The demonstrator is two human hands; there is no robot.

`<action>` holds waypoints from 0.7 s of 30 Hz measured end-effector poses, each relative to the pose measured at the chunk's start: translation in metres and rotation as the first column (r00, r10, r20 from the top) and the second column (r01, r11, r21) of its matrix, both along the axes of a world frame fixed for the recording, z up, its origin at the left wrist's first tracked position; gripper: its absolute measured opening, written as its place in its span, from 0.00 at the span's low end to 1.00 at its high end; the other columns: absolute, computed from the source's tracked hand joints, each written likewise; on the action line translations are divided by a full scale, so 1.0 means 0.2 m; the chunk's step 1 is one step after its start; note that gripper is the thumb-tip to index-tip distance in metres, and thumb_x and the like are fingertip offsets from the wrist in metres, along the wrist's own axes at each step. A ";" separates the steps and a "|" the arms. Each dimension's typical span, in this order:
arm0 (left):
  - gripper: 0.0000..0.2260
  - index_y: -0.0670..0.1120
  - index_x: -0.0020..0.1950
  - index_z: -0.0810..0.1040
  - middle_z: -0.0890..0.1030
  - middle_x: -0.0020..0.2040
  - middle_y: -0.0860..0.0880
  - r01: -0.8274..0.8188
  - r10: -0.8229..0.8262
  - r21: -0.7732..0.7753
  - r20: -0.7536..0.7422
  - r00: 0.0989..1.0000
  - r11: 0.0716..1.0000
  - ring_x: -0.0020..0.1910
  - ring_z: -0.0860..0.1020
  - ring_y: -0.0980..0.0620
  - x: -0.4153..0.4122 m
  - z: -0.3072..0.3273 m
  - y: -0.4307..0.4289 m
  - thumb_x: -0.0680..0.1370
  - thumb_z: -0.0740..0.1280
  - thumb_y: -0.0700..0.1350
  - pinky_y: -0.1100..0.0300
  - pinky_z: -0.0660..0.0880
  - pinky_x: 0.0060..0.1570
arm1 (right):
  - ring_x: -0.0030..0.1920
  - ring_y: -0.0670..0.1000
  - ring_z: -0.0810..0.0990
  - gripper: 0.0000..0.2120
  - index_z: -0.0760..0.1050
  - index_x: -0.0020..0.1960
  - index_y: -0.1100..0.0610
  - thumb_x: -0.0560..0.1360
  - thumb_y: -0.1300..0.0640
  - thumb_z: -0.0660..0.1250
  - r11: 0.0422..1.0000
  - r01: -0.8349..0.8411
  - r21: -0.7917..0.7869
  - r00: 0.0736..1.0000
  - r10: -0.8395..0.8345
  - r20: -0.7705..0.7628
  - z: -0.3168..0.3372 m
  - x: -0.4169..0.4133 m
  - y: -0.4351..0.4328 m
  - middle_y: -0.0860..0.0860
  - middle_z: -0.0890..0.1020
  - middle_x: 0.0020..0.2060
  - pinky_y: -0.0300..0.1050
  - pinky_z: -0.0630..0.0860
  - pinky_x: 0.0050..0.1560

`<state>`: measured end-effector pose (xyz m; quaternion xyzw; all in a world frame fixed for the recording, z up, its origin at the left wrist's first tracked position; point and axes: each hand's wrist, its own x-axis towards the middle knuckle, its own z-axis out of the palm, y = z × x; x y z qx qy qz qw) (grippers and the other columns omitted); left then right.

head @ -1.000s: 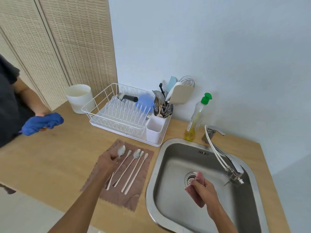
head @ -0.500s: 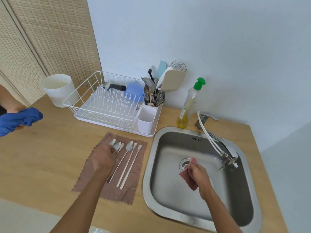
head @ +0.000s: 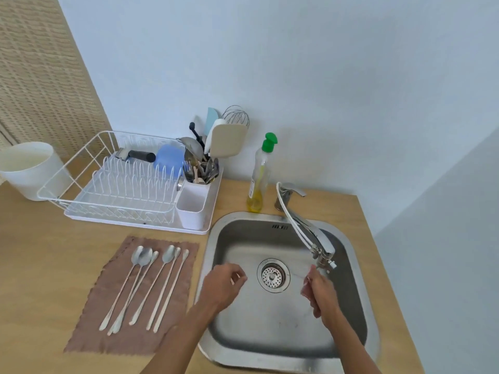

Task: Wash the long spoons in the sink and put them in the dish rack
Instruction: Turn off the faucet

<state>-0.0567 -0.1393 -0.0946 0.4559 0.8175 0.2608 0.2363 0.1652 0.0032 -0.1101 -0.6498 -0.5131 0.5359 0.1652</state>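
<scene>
— What has changed nearest the camera?

— The left hand (head: 224, 284) has come off the long spoons (head: 151, 287) and now hangs over the sink (head: 270, 325), its fingers loosely curled with no spoon in them. The right hand (head: 321, 295) has shifted from beside the drain to just under the spout of the tap (head: 310, 230), and it grips the pink sponge (head: 305, 288).

— What does that mean for the job?

— Probably that the person wets the sponge first. Whether water runs cannot be told from the picture. No spoon has been washed yet, so the task is at its very start.

— Where are the spoons, and how many?

— Six, counted by their bowls. They lie side by side on the brown cloth (head: 129, 338) on the bench (head: 40, 265), just left of the sink, bowls pointing away from the person. Two on the left overlap. None is in the sink or the rack.

— And further off?

— One white dish rack (head: 108, 203) stands beyond the cloth, its cutlery caddy (head: 193, 206) already crowded at the back with other utensils; the front compartment looks free. One green-capped soap bottle (head: 259, 179) stands by the wall beside the tap, and one white tub (head: 29, 168) sits left of the rack. The second person with the blue cloth is out of view now.
</scene>
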 end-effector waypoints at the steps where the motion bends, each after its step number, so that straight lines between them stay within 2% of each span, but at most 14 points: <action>1: 0.06 0.54 0.46 0.83 0.81 0.37 0.59 0.020 -0.020 -0.019 0.005 1.000 1.000 0.39 0.78 0.59 0.04 -0.01 0.04 0.77 0.69 0.53 0.63 0.72 0.43 | 0.24 0.49 0.66 0.24 0.73 0.38 0.57 0.81 0.40 0.56 0.999 -0.012 0.033 0.999 0.010 0.035 0.00 0.04 0.03 0.54 0.74 0.28 0.39 0.61 0.24; 3: 0.07 0.54 0.46 0.83 0.82 0.37 0.59 0.046 -0.044 -0.038 0.051 0.998 0.998 0.39 0.79 0.59 0.13 -0.02 0.12 0.77 0.68 0.54 0.61 0.74 0.41 | 0.27 0.50 0.70 0.21 0.70 0.34 0.56 0.82 0.45 0.57 0.983 -0.095 0.158 0.985 0.070 0.160 0.01 0.12 0.11 0.51 0.75 0.26 0.43 0.67 0.30; 5: 0.07 0.54 0.45 0.83 0.82 0.35 0.59 0.067 -0.061 -0.056 0.100 0.993 0.996 0.38 0.79 0.59 0.22 -0.02 0.21 0.77 0.67 0.54 0.60 0.75 0.41 | 0.31 0.53 0.74 0.19 0.71 0.32 0.52 0.82 0.51 0.57 0.937 -0.251 0.242 0.941 0.177 0.288 0.03 0.17 0.20 0.49 0.75 0.26 0.46 0.72 0.37; 7: 0.08 0.53 0.45 0.83 0.83 0.34 0.59 0.083 -0.073 -0.060 0.155 0.985 0.995 0.36 0.78 0.61 0.33 -0.01 0.30 0.78 0.66 0.54 0.61 0.74 0.40 | 0.33 0.54 0.77 0.18 0.77 0.38 0.54 0.83 0.56 0.54 0.877 -0.418 0.236 0.872 0.315 0.374 0.05 0.20 0.29 0.52 0.78 0.29 0.46 0.71 0.37; 9: 0.08 0.52 0.45 0.83 0.84 0.34 0.57 0.066 -0.051 -0.051 0.250 0.967 0.997 0.32 0.77 0.63 0.44 0.00 0.38 0.79 0.66 0.52 0.63 0.73 0.37 | 0.38 0.57 0.80 0.19 0.78 0.45 0.60 0.83 0.54 0.51 0.813 -0.530 0.241 0.808 0.399 0.433 0.07 0.21 0.37 0.57 0.82 0.35 0.47 0.73 0.40; 11: 0.07 0.52 0.47 0.82 0.83 0.35 0.56 0.032 -0.013 -0.048 0.352 0.936 0.998 0.27 0.75 0.64 0.55 0.02 0.46 0.80 0.66 0.51 0.65 0.70 0.33 | 0.40 0.55 0.82 0.22 0.75 0.43 0.61 0.83 0.47 0.52 0.782 -0.547 0.300 0.813 0.410 0.413 0.09 0.22 0.46 0.58 0.83 0.36 0.48 0.76 0.42; 14: 0.07 0.51 0.48 0.81 0.81 0.34 0.56 -0.029 0.052 -0.057 0.453 0.890 0.998 0.25 0.73 0.62 0.66 0.02 0.58 0.80 0.65 0.51 0.63 0.70 0.31 | 0.30 0.45 0.82 0.21 0.71 0.36 0.57 0.80 0.43 0.63 0.773 -0.577 0.265 0.804 0.480 0.350 0.17 0.22 0.65 0.53 0.83 0.28 0.41 0.75 0.36; 15: 0.07 0.51 0.47 0.81 0.81 0.34 0.55 -0.053 0.079 -0.066 0.492 0.867 0.996 0.25 0.72 0.61 0.69 0.03 0.61 0.80 0.64 0.50 0.63 0.69 0.29 | 0.29 0.43 0.81 0.18 0.71 0.37 0.57 0.78 0.46 0.66 0.767 -0.594 0.243 0.794 0.509 0.331 0.20 0.21 0.72 0.51 0.83 0.27 0.38 0.74 0.35; 17: 0.08 0.50 0.44 0.79 0.81 0.34 0.53 -0.081 0.111 -0.080 0.543 0.833 0.994 0.26 0.72 0.57 0.73 0.04 0.66 0.79 0.62 0.46 0.64 0.68 0.27 | 0.36 0.46 0.83 0.11 0.74 0.43 0.58 0.79 0.52 0.65 0.782 -0.561 0.273 0.818 0.473 0.326 0.23 0.20 0.88 0.48 0.84 0.32 0.35 0.72 0.34; 19: 0.10 0.48 0.41 0.77 0.80 0.34 0.51 -0.090 0.127 -0.093 0.572 0.810 0.992 0.26 0.72 0.55 0.75 0.08 0.69 0.78 0.58 0.40 0.65 0.67 0.26 | 0.41 0.52 0.82 0.11 0.76 0.50 0.59 0.82 0.53 0.60 0.767 -0.514 0.383 0.847 0.383 0.369 0.24 0.19 1.03 0.49 0.83 0.37 0.41 0.72 0.39; 21: 0.12 0.47 0.41 0.76 0.79 0.32 0.53 -0.091 0.133 -0.102 0.561 0.817 0.991 0.24 0.71 0.58 0.77 0.10 0.70 0.77 0.56 0.37 0.65 0.66 0.26 | 0.44 0.53 0.80 0.15 0.76 0.57 0.57 0.83 0.50 0.54 0.712 -0.510 0.483 0.850 0.331 0.410 0.22 0.20 1.17 0.52 0.82 0.42 0.49 0.75 0.44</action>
